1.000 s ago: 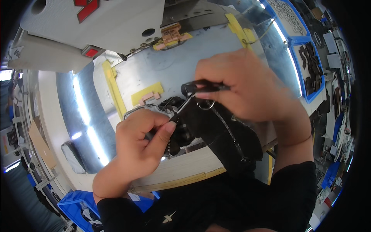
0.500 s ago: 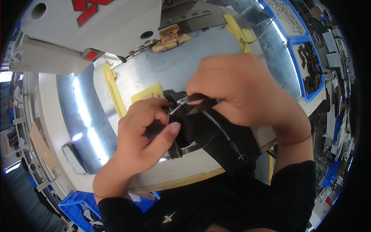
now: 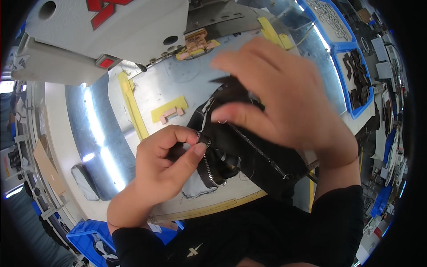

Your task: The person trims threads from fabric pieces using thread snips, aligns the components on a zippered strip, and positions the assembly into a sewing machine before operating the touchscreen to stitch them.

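Note:
A black fabric bag piece (image 3: 260, 175) with metal zippers lies bunched at the near edge of the work surface. My left hand (image 3: 164, 158) pinches the end of one toothed zipper (image 3: 207, 171) between thumb and forefinger; the zipper curves down in a loop below the fingertips. My right hand (image 3: 282, 95), blurred by motion, hovers over the far part of the bag with thumb and fingers apart. A second zipper (image 3: 253, 149) runs across the bag's top toward the lower right. Grey-white lining (image 3: 195, 184) shows beneath the looped zipper.
A large pale sewing machine (image 3: 111, 40) takes up the upper left, with a copper-coloured clamp (image 3: 196, 42) by its work plate. A yellow pad with a pink block (image 3: 172, 114) lies on the plate. Blue trays (image 3: 371, 104) of small parts stand at the right; a blue bin (image 3: 82, 236) sits lower left.
My right hand has lifted and opened away from the fabric it was gripping beside my left hand. The bag has unfolded, baring the looped zipper and lining. My left hand stays nearly in place.

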Demonstrator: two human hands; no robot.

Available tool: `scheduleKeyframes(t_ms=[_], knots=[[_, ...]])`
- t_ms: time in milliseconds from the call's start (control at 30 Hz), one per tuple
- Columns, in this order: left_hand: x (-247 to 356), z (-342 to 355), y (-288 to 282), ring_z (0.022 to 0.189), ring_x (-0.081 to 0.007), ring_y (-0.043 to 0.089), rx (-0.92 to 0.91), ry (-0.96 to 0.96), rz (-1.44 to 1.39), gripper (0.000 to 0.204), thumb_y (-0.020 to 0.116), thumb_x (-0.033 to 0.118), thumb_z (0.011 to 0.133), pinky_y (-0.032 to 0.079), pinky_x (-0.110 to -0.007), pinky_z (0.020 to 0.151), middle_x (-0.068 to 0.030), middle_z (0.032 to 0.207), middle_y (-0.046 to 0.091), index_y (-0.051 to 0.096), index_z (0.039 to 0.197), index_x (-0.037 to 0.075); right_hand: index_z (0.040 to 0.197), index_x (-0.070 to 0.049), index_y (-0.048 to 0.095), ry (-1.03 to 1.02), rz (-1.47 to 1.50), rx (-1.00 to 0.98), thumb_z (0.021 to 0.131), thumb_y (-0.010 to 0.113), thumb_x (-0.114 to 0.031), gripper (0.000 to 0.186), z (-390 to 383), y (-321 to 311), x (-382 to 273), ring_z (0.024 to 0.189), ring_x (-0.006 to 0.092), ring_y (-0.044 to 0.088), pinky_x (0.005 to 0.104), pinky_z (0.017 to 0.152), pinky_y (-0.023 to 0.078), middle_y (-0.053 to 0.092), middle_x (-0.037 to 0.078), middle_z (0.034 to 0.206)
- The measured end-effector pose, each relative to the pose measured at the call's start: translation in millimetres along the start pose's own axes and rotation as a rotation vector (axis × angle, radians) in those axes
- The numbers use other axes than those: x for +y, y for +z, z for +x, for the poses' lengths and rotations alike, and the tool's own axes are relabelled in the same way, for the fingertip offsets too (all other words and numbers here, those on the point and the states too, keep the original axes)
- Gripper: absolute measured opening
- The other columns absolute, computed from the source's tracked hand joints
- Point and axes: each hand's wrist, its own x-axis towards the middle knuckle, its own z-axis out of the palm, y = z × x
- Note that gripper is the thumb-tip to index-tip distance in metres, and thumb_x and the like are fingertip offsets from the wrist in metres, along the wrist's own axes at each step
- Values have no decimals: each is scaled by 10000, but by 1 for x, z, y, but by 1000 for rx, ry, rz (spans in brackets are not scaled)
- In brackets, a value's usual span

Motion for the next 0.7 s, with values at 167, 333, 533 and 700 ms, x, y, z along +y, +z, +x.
scheduleKeyframes(t_ms=[167, 333, 533, 700], knots=[[-2, -4, -3, 689, -13, 496, -2, 55, 26, 90, 732, 6, 926, 397, -184, 597, 15, 844, 639, 650, 963, 5, 1048, -18, 714, -103, 13, -207, 812, 803, -206, 315, -21, -6, -32, 635, 189, 593, 317, 522, 446, 600, 65, 845], [-6, -4, -2, 701, -31, 530, 53, 146, 50, 102, 738, -13, 902, 429, -189, 617, -22, 888, 676, 658, 963, -1, 1022, -8, 735, -239, -206, -83, 838, 778, -155, 240, -31, 0, -35, 579, 122, 550, 251, 462, 387, 598, 32, 818], [-4, -6, -2, 733, -49, 559, 83, 172, 42, 119, 746, -19, 888, 454, -196, 653, -53, 945, 698, 664, 974, -6, 982, -14, 746, -299, -220, -55, 844, 767, -141, 189, -33, 5, -35, 553, 96, 528, 226, 451, 363, 598, 30, 779], [-5, -6, -1, 763, -61, 577, 78, 178, 29, 120, 749, -13, 888, 471, -205, 683, -61, 966, 706, 665, 974, -3, 970, -14, 751, -313, -221, -42, 848, 760, -132, 170, -32, 5, -35, 547, 88, 518, 221, 447, 349, 603, 29, 775]])
